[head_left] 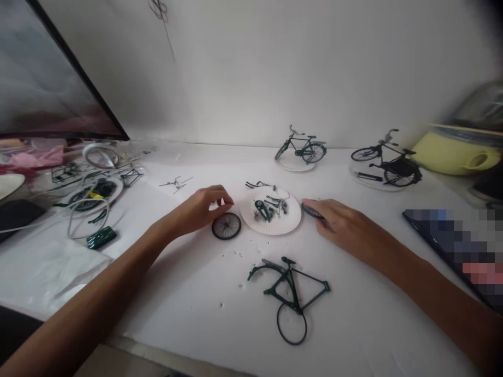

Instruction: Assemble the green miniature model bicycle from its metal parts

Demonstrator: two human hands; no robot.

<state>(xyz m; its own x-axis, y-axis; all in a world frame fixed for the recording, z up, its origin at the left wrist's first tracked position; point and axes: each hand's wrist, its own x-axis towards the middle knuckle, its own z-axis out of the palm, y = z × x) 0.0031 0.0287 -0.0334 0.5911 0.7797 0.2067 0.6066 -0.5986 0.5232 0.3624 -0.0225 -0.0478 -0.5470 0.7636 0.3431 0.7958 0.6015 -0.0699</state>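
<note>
My left hand is left of the white paper plate, thumb and bent fingers drawn together. Just under its fingertips lies a small black spoked wheel, flat on the table; anything between the fingertips is too small to make out. On the plate's other side, my right hand grips a second spoked wheel between thumb and fingers, partly covering it. Small dark-green and metal parts fill the plate's middle. Nearer to me lie a dark-green model bicycle frame, a curved mudguard piece and a thin black ring.
Two model bicycles, one green and one black, stand on plates near the wall. Bicycle parts, a cable and a dark-green case crowd the left below a screen. At right are a yellow pot and a dark device.
</note>
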